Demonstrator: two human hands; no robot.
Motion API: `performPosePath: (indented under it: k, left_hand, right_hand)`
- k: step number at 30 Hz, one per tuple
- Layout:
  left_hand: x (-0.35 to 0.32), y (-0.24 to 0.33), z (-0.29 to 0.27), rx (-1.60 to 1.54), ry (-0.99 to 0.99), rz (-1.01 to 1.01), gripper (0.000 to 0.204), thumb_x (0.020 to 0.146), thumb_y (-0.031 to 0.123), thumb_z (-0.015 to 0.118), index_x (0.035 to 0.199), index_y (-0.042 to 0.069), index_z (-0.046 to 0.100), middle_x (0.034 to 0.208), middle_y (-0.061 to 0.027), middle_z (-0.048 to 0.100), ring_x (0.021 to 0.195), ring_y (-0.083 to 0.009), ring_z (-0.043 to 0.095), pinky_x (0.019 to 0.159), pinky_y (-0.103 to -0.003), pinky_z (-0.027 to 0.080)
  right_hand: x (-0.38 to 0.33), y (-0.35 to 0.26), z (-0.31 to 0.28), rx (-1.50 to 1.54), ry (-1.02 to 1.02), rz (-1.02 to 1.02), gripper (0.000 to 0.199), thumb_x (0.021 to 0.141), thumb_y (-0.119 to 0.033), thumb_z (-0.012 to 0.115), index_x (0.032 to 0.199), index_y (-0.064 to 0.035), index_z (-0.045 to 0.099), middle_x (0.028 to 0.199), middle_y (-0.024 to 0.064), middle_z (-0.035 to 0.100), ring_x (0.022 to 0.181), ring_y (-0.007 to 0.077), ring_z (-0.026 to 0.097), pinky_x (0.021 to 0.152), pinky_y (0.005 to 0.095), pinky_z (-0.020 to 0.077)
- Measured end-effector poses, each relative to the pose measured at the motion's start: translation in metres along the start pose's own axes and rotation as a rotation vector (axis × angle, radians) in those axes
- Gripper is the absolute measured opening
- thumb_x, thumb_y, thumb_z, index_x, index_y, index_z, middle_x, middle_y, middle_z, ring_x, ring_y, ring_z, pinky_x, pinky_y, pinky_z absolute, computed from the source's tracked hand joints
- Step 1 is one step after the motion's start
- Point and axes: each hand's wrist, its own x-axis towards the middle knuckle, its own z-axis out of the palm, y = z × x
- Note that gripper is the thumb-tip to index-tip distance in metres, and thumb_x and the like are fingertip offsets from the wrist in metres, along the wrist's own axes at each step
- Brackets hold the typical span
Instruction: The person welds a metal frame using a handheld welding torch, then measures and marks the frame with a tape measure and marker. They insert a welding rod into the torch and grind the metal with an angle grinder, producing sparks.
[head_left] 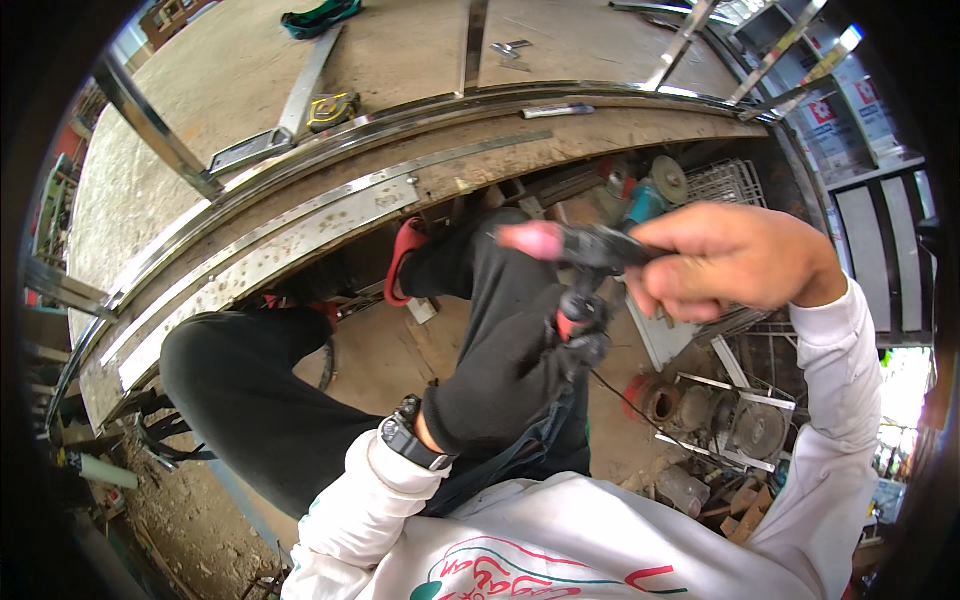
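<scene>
My left hand, in a black glove, is closed round the handle of a black TIG welding torch above my lap. A red spot, perhaps a switch, shows on the handle near the gloved fingers. The torch's pink nozzle points left. Bare and slightly blurred, my right hand pinches the black rear end of the torch head, opposite the nozzle. A thin black cable trails from beside the glove toward the lower right.
Ahead stands a worktable bearing shiny metal frame bars, a tape measure, a dark rectangular tray-like piece and a small metal tube. Beneath it lie an angle grinder and a wire rack. Wood scraps lie lower right.
</scene>
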Motion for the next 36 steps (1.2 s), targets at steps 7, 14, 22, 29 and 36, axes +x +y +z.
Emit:
performPosePath:
  k: [7,14,22,29,36]
  left_hand:
    - [0.002,0.005,0.001,-0.342,0.048,-0.297,0.039,0.112,0.026,0.054,0.144,0.004,0.052,0.116,-0.0028,0.064,0.101,-0.0116,0.061,0.09,-0.03,0.052]
    - [-0.005,0.006,-0.001,-0.427,0.11,-0.357,0.036,0.113,0.024,0.052,0.142,0.003,0.052,0.117,-0.0056,0.065,0.104,-0.0136,0.061,0.093,-0.031,0.051]
    - [-0.022,0.022,-0.006,-0.472,0.088,-0.364,0.04,0.113,0.027,0.051,0.144,0.001,0.05,0.122,-0.0073,0.066,0.108,-0.0147,0.062,0.099,-0.034,0.05]
    - [-0.043,0.026,-0.004,-0.662,0.234,-0.326,0.035,0.111,0.03,0.057,0.138,0.008,0.053,0.107,-0.0029,0.063,0.089,-0.0101,0.062,0.081,-0.029,0.057]
    - [-0.055,0.027,-0.014,-0.779,0.192,-0.364,0.049,0.11,0.029,0.057,0.15,0.003,0.044,0.132,-0.0075,0.061,0.12,-0.0161,0.059,0.105,-0.036,0.047]
  right_hand:
    - [0.029,0.024,0.022,-0.987,0.816,-0.407,0.025,0.101,-0.027,0.067,0.102,-0.0027,0.059,0.071,0.0183,0.061,0.064,0.0372,0.061,0.057,0.0438,0.0433]
    - [0.007,0.007,0.016,-0.169,0.635,-0.121,0.025,0.1,-0.027,0.071,0.105,-0.0026,0.07,0.078,0.007,0.065,0.068,0.0128,0.057,0.063,0.0321,0.0469]
    - [0.034,0.002,0.056,-0.119,1.014,-0.522,0.02,0.094,-0.016,0.08,0.103,-0.0016,0.068,0.086,-0.0005,0.066,0.075,0.0058,0.06,0.067,0.0224,0.0458]
    - [0.05,-0.013,0.061,-0.335,1.046,-0.669,0.009,0.091,0.0,0.076,0.086,-0.0013,0.069,0.092,0.0052,0.071,0.082,0.0108,0.064,0.074,0.0252,0.0507]
    - [0.065,0.003,0.078,0.045,1.022,-0.809,0.021,0.089,0.012,0.07,0.107,0.0017,0.068,0.11,0.0141,0.069,0.095,0.0162,0.068,0.085,0.0264,0.0543]
